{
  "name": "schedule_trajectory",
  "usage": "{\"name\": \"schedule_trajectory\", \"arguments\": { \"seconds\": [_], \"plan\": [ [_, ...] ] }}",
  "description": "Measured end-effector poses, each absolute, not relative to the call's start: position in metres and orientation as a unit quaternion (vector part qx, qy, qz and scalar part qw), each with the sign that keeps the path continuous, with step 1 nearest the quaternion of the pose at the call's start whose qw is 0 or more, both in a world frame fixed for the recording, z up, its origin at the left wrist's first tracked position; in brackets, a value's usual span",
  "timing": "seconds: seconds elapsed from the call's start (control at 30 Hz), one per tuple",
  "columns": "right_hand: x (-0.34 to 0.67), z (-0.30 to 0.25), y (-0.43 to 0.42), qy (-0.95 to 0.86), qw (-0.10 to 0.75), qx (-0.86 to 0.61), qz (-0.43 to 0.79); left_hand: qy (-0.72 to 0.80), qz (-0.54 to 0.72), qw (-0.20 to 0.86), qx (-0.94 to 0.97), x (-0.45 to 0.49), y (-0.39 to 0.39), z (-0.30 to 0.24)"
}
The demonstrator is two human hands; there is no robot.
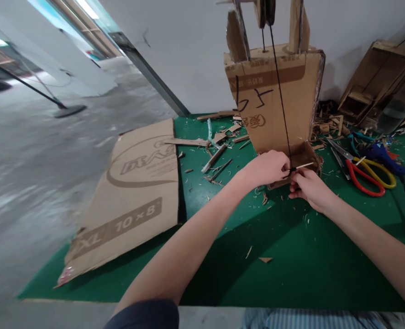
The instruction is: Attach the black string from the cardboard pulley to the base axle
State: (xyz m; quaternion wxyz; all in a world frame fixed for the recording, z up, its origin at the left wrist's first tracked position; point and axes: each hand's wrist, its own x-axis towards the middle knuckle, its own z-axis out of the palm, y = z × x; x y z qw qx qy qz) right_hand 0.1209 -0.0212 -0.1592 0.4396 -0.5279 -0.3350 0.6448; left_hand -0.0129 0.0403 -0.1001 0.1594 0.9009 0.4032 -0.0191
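Observation:
A tall cardboard structure [274, 100] stands upright on the green mat [291, 256], with a black string [280, 96] running down its front from the top. My left hand [267, 168] is closed at the structure's base, pinching the lower end of the string. My right hand [308, 186] is closed beside it, fingers pinched on a thin pale stick [303, 166] that the string meets. Both hands touch the small cardboard ledge [301, 160] at the bottom of the structure.
A large flat cardboard sheet [134, 196] marked "10×8" lies at the left, overhanging the mat. Red and yellow-handled scissors [366, 176] and a blue tool [383, 155] lie at the right. Cardboard scraps [216, 155] litter the mat; more cardboard pieces [376, 82] lean against the wall.

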Motion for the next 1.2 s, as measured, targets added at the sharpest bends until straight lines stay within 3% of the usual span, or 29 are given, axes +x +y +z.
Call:
{"name": "schedule_trajectory", "arguments": {
  "seconds": [0.33, 1.2],
  "plan": [
    [0.118, -0.155, -0.022, -0.337, 0.427, -0.548, 0.636, 0.381, -0.016, 0.242, 0.892, -0.017, 0.037, -0.087],
    [0.119, -0.16, -0.022, -0.346, 0.434, -0.537, 0.635, 0.414, -0.017, 0.251, 0.875, -0.015, 0.037, -0.087]
  ]
}}
